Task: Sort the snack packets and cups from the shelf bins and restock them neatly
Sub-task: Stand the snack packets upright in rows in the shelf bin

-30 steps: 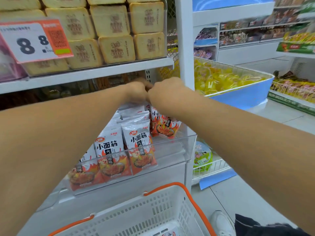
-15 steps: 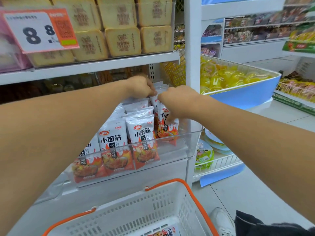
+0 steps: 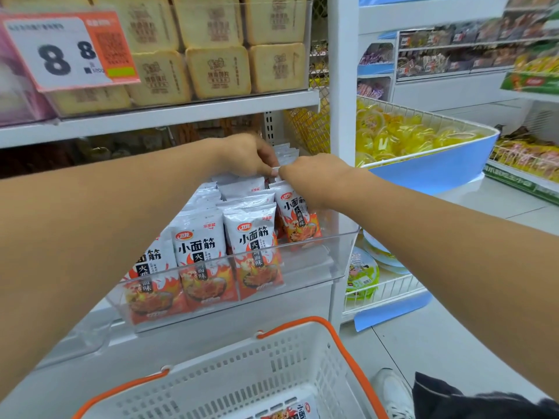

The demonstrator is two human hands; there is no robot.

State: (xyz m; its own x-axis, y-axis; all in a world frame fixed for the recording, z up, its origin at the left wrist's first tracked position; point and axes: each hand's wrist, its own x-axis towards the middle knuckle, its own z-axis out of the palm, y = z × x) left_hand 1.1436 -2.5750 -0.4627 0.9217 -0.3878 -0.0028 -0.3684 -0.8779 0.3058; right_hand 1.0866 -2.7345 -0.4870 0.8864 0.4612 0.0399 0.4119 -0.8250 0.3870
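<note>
White-and-orange snack packets (image 3: 254, 246) stand in rows in a clear plastic shelf bin (image 3: 320, 267). My left hand (image 3: 248, 155) and my right hand (image 3: 314, 176) meet above the right-hand row, at the back of the bin. Both pinch the top edge of one snack packet (image 3: 298, 216) that stands in that row. My fingertips are partly hidden behind the backs of my hands.
A white basket with orange handles (image 3: 242, 382) sits below the bin, with a packet in it. Above is a shelf of beige bread-like packs (image 3: 217, 71) with a price tag (image 3: 63, 49). To the right stand a blue bin of yellow cups (image 3: 417, 137) and a wire rack (image 3: 384, 285).
My hands have moved together again over the right-hand row of packets. The packet under my right hand now stands more upright in the bin.
</note>
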